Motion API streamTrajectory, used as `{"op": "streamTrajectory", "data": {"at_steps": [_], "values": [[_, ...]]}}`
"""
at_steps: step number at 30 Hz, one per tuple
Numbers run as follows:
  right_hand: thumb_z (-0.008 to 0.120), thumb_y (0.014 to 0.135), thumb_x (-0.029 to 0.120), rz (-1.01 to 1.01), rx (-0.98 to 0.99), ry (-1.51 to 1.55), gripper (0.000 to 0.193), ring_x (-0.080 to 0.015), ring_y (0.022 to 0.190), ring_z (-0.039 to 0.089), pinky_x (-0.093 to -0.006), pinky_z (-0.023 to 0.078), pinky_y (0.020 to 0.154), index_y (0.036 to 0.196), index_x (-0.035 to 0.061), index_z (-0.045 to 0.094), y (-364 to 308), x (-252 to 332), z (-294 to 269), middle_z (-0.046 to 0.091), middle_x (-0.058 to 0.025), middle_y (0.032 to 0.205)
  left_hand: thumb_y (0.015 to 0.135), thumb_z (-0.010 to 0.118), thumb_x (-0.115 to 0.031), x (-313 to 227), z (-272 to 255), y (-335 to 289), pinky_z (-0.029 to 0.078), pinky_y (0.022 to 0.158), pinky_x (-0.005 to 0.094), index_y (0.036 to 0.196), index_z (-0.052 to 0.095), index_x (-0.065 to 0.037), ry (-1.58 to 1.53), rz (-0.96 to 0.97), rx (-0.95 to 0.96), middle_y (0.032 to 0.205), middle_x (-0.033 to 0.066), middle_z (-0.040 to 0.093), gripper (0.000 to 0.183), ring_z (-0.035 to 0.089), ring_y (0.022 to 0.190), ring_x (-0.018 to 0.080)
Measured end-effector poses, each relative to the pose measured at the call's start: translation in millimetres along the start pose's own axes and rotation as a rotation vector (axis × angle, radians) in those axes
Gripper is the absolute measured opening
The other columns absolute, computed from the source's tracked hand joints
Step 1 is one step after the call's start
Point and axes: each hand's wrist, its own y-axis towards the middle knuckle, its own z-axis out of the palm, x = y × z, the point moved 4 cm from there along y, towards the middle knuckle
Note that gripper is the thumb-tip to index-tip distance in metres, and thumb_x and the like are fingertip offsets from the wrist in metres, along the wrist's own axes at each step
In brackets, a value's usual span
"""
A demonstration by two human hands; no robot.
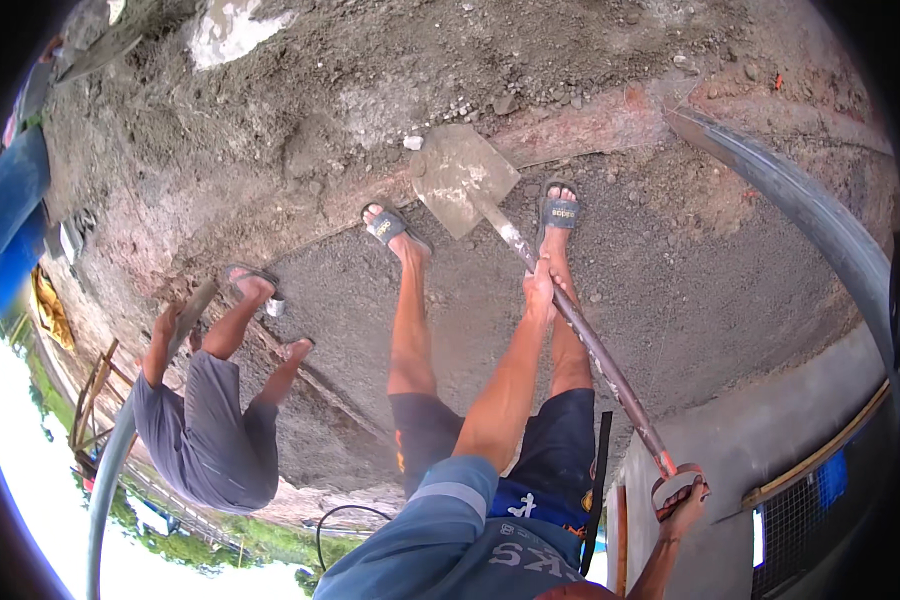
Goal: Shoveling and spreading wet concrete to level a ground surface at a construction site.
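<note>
Shovel point(610, 375): held w/ 2 hands, slanted fr. lower R to upper ctr; task's thing, in front of the person.
Blade point(465, 178): flat, grey-brown, smeared w/ pale residue; seen beyond & betw. the 2 feet; whether soil is touched can't be told.
L hand point(539, 285): set low on shaft, nr blade; fingers wrapped round shaft, pressed to it.
R hand point(685, 508): set at top end; fingers curled round D-grip point(659, 490).
Footwear: dark slide sandals point(561, 210) worn, feet set apart, 1 each side of blade.
Ground: covered w/ grey gravelly soil point(475, 330); crossed by reddish strip point(590, 130); white stone point(413, 143) seen just beside blade's L corner.
Co-worker point(210, 430): seen bent over at L, clad in grey; 1 hand point(162, 330) placed by a long greyish piece, kind unclear.
R side: bounded by grey metal band point(810, 200), bent in view, & concrete surface point(790, 430).
</note>
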Motion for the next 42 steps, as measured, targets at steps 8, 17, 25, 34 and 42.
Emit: {"op": "streamTrajectory", "data": {"at_steps": [8,17,25,34,42], "values": [[0.045,0.089,0.023,-0.043,0.113,0.27,0.033,-0.0077,0.032,0.036,-0.0232,0.029,0.03,0.059,0.0113,0.038,18.8,-104.4,84.8,0.038,0.0012,0.045,0.088,0.054,-0.027,-67.0,-36.0,37.9,0.044,0.044,0.0287,0.086,0.044,-0.01,0.178,-0.028,-0.144,0.063,0.0003,0.044,0.019,0.045,0.052,0.0117],[0.047,0.088,0.025,0.162,0.158,0.299,0.024,-0.0083,0.031,0.036,-0.0235,0.032,0.029,0.069,0.0108,0.043,-33.2,-165.0,152.3,0.035,0.0025,0.046,0.09,0.051,-0.024,-160.6,-75.4,55.4,0.044,0.043,0.0302,0.095,0.044,-0.011,0.36,0.135,-0.177,0.065,0.0016,0.045,0.016,0.046,0.051,0.013],[0.048,0.089,0.03,0.372,0.431,0.308,0.024,-0.0099,0.033,0.037,-0.0277,0.035,0.031,0.077,0.0088,0.047,-32.3,-165.3,152.5,0.04,0.0012,0.051,0.087,0.053,-0.019,-210.1,10.2,-15.7,0.044,0.042,0.031,0.094,0.042,-0.005,0.543,0.348,-0.033,0.067,0.0048,0.048,0.019,0.05,0.051,0.0151],[0.046,0.092,0.025,0.65,1.124,0.21,0.022,-0.0097,0.051,0.05,-0.025,0.046,0.048,0.1,0.0058,0.052,-70.3,-20.1,209.2,0.052,-0.0013,0.064,0.083,0.058,-0.023,-386.9,77.6,-127.8,0.05,0.057,0.0364,0.095,0.039,0.004,0.956,0.928,-0.142,0.077,0.0162,0.056,0.035,0.06,0.072,0.0229],[0.054,0.087,0.028,0.287,0.661,0.314,0.019,-0.0092,0.043,0.045,-0.0243,0.036,0.035,0.086,0.0089,0.05,9.4,-51.8,126.1,0.042,0.0011,0.057,0.084,0.054,-0.026,-226.9,26.1,-131.2,0.041,0.055,0.0299,0.083,0.043,-0.014,-0.063,0.351,0.12,0.066,0.0008,0.042,0.016,0.043,0.058,0.0147]]}}
